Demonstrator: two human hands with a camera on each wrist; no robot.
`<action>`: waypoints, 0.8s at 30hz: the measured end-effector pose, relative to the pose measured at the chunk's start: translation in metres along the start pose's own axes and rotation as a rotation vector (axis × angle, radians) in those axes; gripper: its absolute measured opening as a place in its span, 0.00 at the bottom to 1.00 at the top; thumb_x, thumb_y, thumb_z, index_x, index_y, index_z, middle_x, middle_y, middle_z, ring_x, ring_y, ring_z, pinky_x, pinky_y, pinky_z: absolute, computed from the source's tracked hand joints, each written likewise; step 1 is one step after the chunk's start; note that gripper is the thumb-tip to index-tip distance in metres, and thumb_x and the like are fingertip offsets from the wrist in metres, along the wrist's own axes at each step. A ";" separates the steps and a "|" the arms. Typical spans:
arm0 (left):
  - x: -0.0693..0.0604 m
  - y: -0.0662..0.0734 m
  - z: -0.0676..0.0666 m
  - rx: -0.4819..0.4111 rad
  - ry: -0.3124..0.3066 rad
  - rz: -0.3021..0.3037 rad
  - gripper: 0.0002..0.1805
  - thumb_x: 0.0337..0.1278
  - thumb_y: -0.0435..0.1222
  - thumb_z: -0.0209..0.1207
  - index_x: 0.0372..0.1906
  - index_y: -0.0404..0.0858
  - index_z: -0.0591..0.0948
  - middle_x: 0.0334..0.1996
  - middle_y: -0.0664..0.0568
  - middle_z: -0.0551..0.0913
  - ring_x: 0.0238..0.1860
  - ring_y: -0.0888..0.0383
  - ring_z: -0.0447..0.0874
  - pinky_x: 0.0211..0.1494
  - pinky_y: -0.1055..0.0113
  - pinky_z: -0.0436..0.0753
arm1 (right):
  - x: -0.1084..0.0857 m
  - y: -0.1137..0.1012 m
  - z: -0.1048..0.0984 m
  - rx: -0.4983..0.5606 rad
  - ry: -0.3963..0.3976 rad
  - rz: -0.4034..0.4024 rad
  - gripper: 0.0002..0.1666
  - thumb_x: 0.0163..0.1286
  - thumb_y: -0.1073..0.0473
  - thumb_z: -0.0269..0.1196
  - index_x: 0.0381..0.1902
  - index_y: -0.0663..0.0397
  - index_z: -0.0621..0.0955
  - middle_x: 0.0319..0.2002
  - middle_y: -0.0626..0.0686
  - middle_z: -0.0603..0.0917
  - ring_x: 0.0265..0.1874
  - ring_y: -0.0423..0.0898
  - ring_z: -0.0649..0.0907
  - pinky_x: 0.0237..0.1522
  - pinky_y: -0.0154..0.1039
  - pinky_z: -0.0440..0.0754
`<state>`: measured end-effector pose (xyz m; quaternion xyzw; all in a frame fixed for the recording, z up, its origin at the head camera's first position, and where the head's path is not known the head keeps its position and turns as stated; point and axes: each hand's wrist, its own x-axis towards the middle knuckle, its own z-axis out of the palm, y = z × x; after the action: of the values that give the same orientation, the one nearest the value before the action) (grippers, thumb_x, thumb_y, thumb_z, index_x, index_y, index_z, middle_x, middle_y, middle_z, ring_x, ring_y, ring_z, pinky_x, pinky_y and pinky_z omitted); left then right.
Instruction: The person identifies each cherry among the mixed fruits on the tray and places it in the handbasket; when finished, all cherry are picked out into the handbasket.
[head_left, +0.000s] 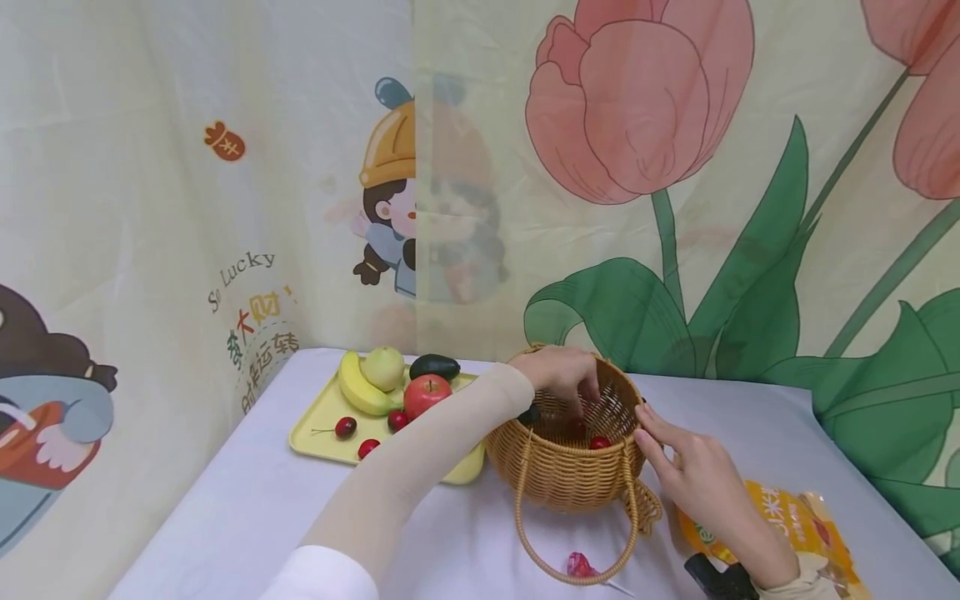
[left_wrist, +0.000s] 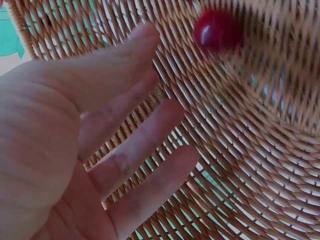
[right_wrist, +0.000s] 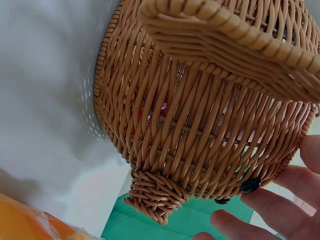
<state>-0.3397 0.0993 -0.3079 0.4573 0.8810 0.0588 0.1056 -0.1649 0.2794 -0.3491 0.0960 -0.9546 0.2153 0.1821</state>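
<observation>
A wicker basket stands tilted on the table, its handle hanging down at the front. My left hand reaches inside it; in the left wrist view the hand has its fingers extended and apart, holding nothing, with a red cherry beyond the fingertips. Red fruit shows in the basket bottom. My right hand rests its fingers on the basket's right rim; in the right wrist view that hand touches the woven side.
Left of the basket lies a yellow tray with a banana, a red apple, a green round fruit, a dark avocado and several cherries. An orange packet lies under my right forearm. A wrapped lollipop lies by the basket handle.
</observation>
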 end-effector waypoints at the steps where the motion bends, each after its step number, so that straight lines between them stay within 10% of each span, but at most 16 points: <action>1: 0.000 0.000 0.000 -0.002 0.002 0.000 0.20 0.54 0.43 0.75 0.53 0.56 0.89 0.49 0.66 0.90 0.52 0.69 0.85 0.55 0.71 0.84 | 0.000 0.000 0.000 0.000 0.003 -0.002 0.28 0.80 0.46 0.56 0.70 0.55 0.76 0.66 0.60 0.79 0.10 0.37 0.59 0.17 0.33 0.64; 24: -0.001 0.002 0.003 0.117 -0.003 -0.032 0.21 0.53 0.48 0.75 0.54 0.57 0.89 0.50 0.66 0.89 0.51 0.68 0.83 0.56 0.72 0.82 | 0.001 -0.001 0.002 0.012 0.019 -0.010 0.28 0.80 0.47 0.57 0.69 0.56 0.77 0.65 0.61 0.80 0.08 0.37 0.57 0.15 0.33 0.64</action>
<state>-0.3365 0.0994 -0.3104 0.4488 0.8899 0.0048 0.0810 -0.1659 0.2778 -0.3506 0.0999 -0.9511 0.2209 0.1915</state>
